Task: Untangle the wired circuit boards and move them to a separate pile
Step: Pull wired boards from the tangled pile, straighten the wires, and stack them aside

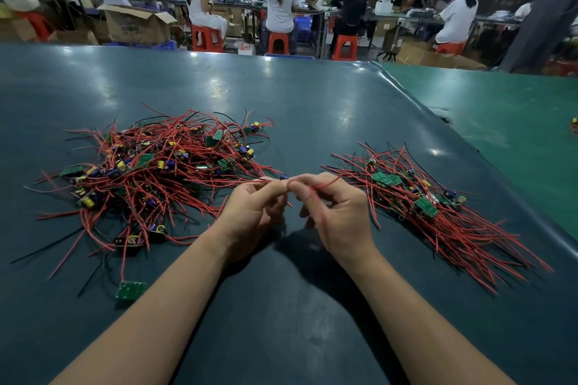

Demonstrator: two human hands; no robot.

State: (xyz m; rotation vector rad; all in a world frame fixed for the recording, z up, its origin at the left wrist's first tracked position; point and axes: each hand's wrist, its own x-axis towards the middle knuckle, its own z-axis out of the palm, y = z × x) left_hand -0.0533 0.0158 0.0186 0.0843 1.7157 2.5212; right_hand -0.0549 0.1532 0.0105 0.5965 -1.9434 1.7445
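Observation:
A big tangled pile [150, 172] of small green circuit boards with red and black wires lies on the left of the dark table. A smaller, more orderly pile [419, 197] of wired boards lies on the right, wires fanned toward me. Between the piles, my left hand [253, 212] pinches red wires that run back into the tangled pile. My right hand [334, 212] pinches a red wire [322, 187] that drapes over its fingers. Both hands' fingertips meet at the middle. One loose green board [131, 290] lies alone near the front left.
The dark teal mat [281, 97] ends at a raised edge on the right, beside a lighter green surface [516, 122]. Beyond the table's far edge, several people sit on red stools [206, 37] at benches, with cardboard boxes [137, 25] around.

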